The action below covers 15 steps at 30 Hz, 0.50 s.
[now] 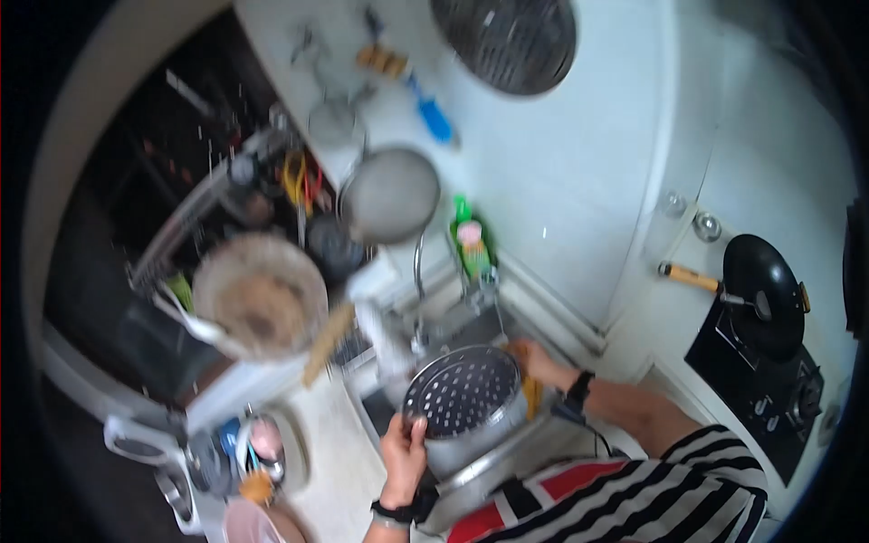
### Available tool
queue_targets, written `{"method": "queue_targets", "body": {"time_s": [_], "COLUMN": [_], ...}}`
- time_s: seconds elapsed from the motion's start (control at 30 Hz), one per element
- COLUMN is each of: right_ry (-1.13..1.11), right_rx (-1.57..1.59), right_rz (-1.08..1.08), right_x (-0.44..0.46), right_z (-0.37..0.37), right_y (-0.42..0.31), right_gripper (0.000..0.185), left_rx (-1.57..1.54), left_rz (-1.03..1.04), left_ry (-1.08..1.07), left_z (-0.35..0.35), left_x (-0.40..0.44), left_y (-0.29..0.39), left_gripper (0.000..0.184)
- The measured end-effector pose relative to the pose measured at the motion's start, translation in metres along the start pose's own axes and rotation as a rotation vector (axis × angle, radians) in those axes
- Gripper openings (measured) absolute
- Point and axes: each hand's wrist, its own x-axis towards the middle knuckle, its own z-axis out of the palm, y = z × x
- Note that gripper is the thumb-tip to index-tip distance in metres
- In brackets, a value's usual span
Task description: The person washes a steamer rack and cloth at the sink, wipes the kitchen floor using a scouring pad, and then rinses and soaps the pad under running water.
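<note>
A metal steamer pot point(463, 391) with a perforated base is held tilted over the sink point(367, 385). My left hand point(405, 452) grips its near left edge, thumb on the rim. On the far right side, my right hand point(543, 366) is closed around the pot's edge, fingers partly hidden. Something yellow point(534, 395) shows just below the right hand; its kind is unclear. Behind the pot is a faucet point(418, 339), and a green bottle of dish soap point(472, 244) stands at the sink's back edge.
A black wok point(762, 294) with a spatula sits on the gas stove point(765, 389) at right. On the wall hang a strainer point(391, 195) and a blue brush point(434, 119). A large pale basin point(261, 294) is at left. Cups and small items point(265, 439) crowd the lower-left counter.
</note>
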Motion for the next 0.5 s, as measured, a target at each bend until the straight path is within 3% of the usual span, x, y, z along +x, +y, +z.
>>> {"method": "queue_targets", "body": {"time_s": [0.03,0.1,0.2,0.27,0.33,0.4,0.5], "right_ry": [-0.063,0.057,0.073,0.055,0.034,-0.001,0.038], "right_rx": [0.032,0.046,0.151,0.159,0.131,0.203,0.044], "right_rz": [0.111,0.065,0.048,0.017,-0.05,0.019,-0.095], "right_x": [-0.001,-0.022,-0.011,-0.005,0.007,-0.013,-0.007], "right_z": [-0.005,-0.01,-0.008,-0.009,-0.005,-0.013,-0.02], "right_y": [-0.015,-0.061,-0.043,-0.031,-0.017,-0.048,-0.047], "right_gripper": [0.03,0.03,0.03,0.029,0.03,0.03,0.031], "left_rx": [-0.198,-0.282,-0.543,-0.752,-1.007,-1.378,-1.545], "left_rz": [-0.194,-0.05,0.066,-0.017,-0.062,-0.114,-0.151], "left_ry": [0.006,0.027,0.006,-0.082,-0.203,-0.586,-0.718], "left_z": [0.0,-0.002,0.008,0.015,0.034,0.044,0.078], "left_x": [0.015,0.057,0.127,0.177,0.225,0.273,0.303], "left_y": [0.047,0.081,0.146,0.171,0.2,0.207,0.253], "left_gripper": [0.019,0.021,0.022,0.021,0.022,0.025,0.027]}}
